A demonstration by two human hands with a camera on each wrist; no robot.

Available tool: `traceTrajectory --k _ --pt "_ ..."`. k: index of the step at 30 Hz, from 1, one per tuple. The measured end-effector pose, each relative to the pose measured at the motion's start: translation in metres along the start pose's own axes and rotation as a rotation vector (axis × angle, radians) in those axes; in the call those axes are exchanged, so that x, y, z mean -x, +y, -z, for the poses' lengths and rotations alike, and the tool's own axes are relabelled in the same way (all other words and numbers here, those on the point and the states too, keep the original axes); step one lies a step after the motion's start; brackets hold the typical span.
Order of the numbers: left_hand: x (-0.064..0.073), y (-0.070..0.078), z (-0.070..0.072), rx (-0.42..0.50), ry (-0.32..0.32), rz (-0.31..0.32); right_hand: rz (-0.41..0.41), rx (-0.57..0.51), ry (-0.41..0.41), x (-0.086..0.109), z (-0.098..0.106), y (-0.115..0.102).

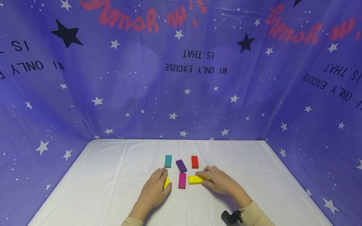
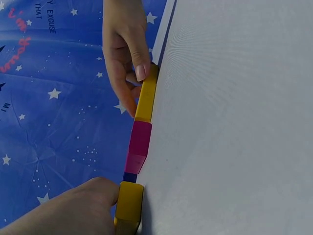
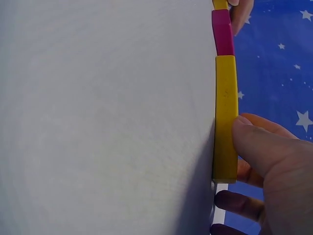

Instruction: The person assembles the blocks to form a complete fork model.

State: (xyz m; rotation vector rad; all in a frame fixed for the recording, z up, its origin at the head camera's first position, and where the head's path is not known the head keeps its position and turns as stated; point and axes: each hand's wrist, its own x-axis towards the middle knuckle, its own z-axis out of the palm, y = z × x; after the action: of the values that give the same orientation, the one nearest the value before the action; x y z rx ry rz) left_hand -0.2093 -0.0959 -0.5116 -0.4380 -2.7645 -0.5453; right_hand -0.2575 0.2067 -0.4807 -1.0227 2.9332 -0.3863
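Observation:
My left hand (image 1: 154,189) holds a yellow block (image 1: 167,182) between thumb and fingers, and the hand covers much of it. To the right, my right hand (image 1: 221,180) pinches a second yellow block (image 1: 195,180), which lies lengthwise from left to right on the table. In the right wrist view the thumb presses that block's near side (image 3: 226,142). A magenta block (image 1: 182,181) lies between the two yellow ones. Behind it are a tilted purple block (image 1: 181,165), a teal block (image 1: 168,161) at the left and a red block (image 1: 194,162) at the right.
A white cloth (image 1: 113,175) covers the table. Purple-blue curtains (image 1: 158,94) with stars and lettering hang behind it and along both sides. A black device (image 1: 230,217) sits at my right wrist, near the table's front.

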Motion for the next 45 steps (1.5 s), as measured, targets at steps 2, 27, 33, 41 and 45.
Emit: traceTrajectory --k 2,27,33,41,45 --pt "0.000 0.000 0.000 0.000 -0.001 0.001 -0.001 -0.002 0.006 0.000 -0.001 0.001" --pt "0.001 -0.002 -0.003 -0.007 0.011 -0.006 -0.013 0.029 0.040 -0.005 -0.010 0.006" --pt "0.000 -0.003 -0.004 -0.012 0.009 -0.003 -0.023 0.024 0.047 -0.005 -0.011 0.007" --pt "0.000 -0.003 -0.004 -0.009 0.023 -0.008 -0.014 0.034 0.052 -0.006 -0.012 0.008" --pt "0.000 -0.003 -0.003 -0.002 0.028 -0.014 -0.010 0.044 0.038 -0.007 -0.010 0.007"
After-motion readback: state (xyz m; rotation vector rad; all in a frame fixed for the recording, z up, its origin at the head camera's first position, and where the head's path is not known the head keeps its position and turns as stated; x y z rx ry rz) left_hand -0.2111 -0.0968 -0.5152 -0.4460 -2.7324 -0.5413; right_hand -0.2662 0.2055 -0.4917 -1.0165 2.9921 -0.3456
